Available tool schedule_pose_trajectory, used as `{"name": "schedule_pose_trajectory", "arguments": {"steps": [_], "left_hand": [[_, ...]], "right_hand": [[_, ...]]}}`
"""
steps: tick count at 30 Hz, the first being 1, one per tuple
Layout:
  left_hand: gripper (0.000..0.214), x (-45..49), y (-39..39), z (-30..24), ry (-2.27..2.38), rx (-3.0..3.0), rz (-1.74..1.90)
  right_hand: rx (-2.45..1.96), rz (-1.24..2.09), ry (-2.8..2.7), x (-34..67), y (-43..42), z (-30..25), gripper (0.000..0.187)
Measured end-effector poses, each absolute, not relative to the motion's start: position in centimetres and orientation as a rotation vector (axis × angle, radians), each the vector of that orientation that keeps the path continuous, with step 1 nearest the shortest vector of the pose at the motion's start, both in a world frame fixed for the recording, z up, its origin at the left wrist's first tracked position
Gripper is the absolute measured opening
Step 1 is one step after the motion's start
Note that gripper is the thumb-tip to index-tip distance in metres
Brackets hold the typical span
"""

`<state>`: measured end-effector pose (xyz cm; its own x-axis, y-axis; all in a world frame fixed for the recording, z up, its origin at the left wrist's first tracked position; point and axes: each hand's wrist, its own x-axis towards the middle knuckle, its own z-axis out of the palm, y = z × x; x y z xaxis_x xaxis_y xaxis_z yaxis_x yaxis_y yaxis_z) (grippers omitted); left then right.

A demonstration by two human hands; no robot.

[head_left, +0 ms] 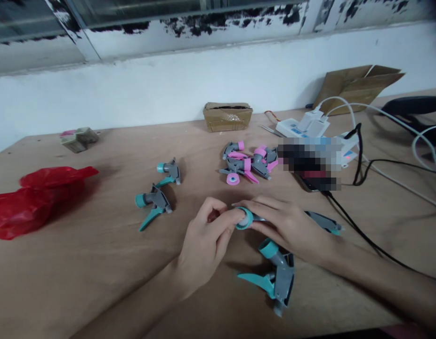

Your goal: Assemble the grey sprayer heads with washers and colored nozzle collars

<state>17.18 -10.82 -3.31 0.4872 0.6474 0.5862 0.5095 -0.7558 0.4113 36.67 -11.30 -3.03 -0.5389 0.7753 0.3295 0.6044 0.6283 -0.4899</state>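
Note:
Between my hands is a trigger spray head with a teal collar (248, 224); its open end faces left and shows a whitish inside. My left hand (204, 240) has its fingers curled, with the thumb pressed at the collar's opening. Wrapped over the grey body behind the collar is my right hand (292, 223), which hides most of that body. Just below lies a grey and teal trigger spray head (283, 275) on the table. Another grey spray head (324, 222) sticks out partly from behind my right forearm.
Two teal spray heads (156, 205) lie to the left, and several pink and grey ones (241, 165) are heaped farther back. A red plastic bag (44, 197) is at far left. Cardboard boxes (228, 120), a white power strip (290, 128) and trailing cables (345, 219) occupy the back and right.

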Motion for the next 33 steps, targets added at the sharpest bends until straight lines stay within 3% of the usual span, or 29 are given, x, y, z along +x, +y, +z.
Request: {"name": "schedule_pose_trajectory", "arguments": {"steps": [13, 23, 33], "left_hand": [[0.021, 17.64, -11.44, -3.27, 1.006, 2.435, 1.038], [0.02, 17.44, -11.18, -3.42, 1.124, 2.418, 1.281], [0.025, 17.39, -10.72, -3.36, 1.107, 2.433, 1.277]], "right_hand": [[-1.075, 0.377, -2.328, 36.72, -11.12, -3.21, 0.025], [-1.06, 0.298, -2.298, 36.96, -11.12, -3.39, 0.03], [-1.028, 0.136, -2.337, 36.7, -11.12, -3.63, 0.032]]}}
